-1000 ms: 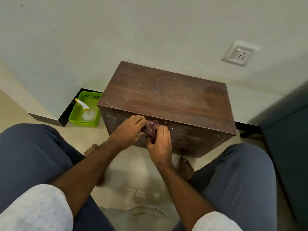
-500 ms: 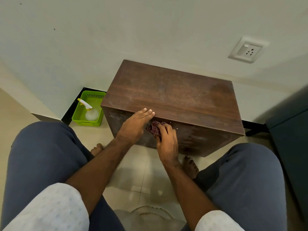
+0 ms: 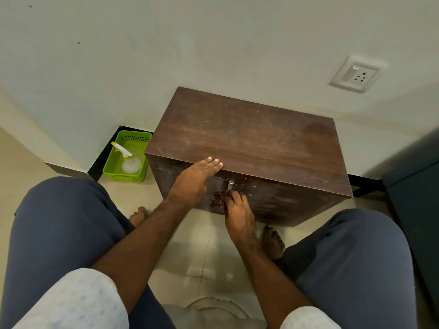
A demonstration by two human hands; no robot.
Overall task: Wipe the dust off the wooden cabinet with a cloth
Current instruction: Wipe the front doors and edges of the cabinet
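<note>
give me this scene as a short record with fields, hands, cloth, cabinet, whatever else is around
left hand: flat, fingers resting on the front edge of the cabinet top, holding nothing
right hand: presses the cloth against the cabinet front
cloth: dark red check, bunched, just below a metal handle
cabinet: dark wood, against the wall; top looks dusty, front smeared
basket: green, on the floor left of the cabinet
spray bottle: lying in the basket
socket: on the wall, above right of the cabinet
</note>
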